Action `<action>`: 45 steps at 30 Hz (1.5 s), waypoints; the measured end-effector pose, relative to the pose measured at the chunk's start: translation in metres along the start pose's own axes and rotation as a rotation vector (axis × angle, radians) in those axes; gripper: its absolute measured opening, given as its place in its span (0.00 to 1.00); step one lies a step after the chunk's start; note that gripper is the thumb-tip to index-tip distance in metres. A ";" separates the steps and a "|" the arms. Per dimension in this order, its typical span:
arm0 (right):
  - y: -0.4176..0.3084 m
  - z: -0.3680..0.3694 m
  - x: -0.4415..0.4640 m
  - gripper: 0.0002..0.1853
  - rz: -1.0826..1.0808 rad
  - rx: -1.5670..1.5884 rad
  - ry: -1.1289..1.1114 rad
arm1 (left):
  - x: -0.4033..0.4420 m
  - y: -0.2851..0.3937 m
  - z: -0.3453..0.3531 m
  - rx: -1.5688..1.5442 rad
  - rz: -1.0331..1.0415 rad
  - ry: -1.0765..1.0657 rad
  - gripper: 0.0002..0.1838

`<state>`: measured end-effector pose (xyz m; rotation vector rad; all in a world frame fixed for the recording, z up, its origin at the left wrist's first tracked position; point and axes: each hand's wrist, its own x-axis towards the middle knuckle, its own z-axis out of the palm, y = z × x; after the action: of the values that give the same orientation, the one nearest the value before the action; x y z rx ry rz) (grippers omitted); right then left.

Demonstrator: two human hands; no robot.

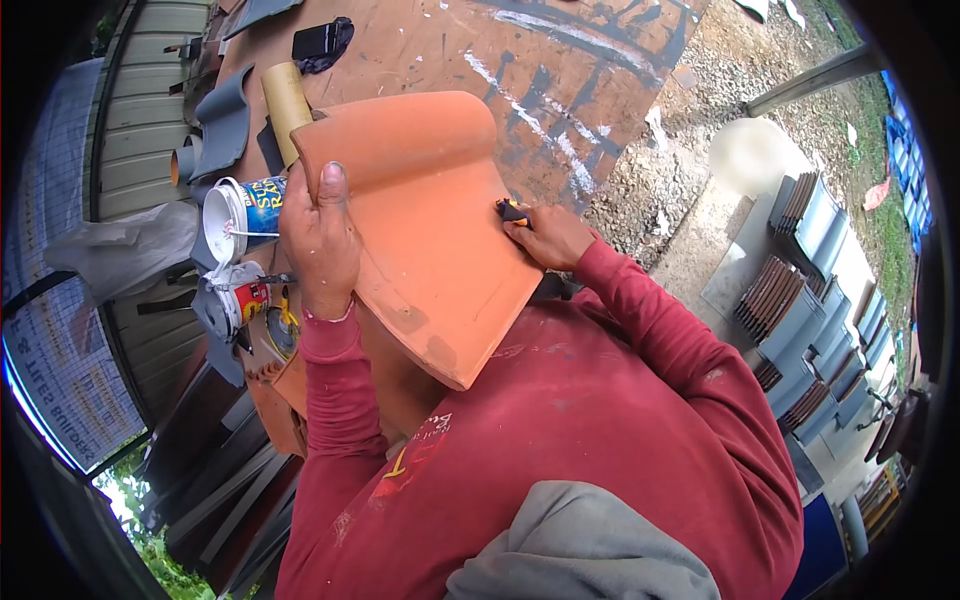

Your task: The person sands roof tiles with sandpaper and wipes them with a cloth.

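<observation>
A curved orange clay roof tile (430, 230) is tilted in front of my body, its rolled edge toward the far side. My left hand (322, 240) grips the tile's left edge, thumb on the upper face and the other fingers mostly hidden. At the right edge, my right hand (548, 236) is closed around a small black-and-yellow hand tool (513, 212). The tool's tip is by the tile's edge; its exact kind is unclear. Small dark patches mark the tile's near corner.
A white-and-blue paint tub (262, 205) and a paint-smeared can (240, 300) stand left of the tile. Beyond lie a cardboard tube (285, 105), a grey tile (222, 120) and a phone (318, 42) on the stained board (410, 50). Stacked grey tiles (800, 330) stand at right.
</observation>
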<state>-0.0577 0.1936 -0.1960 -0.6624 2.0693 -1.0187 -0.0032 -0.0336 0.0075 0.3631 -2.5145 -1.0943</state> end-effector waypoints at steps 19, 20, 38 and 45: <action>-0.007 0.004 0.064 0.20 0.120 0.666 0.266 | -0.032 -0.012 -0.018 0.113 -0.043 0.087 0.26; -0.002 0.020 0.065 0.20 0.113 0.661 0.264 | -0.034 -0.015 -0.021 0.113 0.000 0.114 0.24; -0.130 0.050 0.010 0.22 -0.325 0.832 0.443 | -0.043 -0.012 -0.019 0.000 -0.097 0.200 0.30; -0.046 0.031 0.096 0.24 -0.357 0.545 0.584 | -0.041 -0.006 -0.026 0.072 -0.161 0.100 0.36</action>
<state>-0.0851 0.0868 -0.2075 -0.4860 2.0138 -2.0862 0.0452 -0.0394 0.0101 0.6343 -2.4749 -1.0188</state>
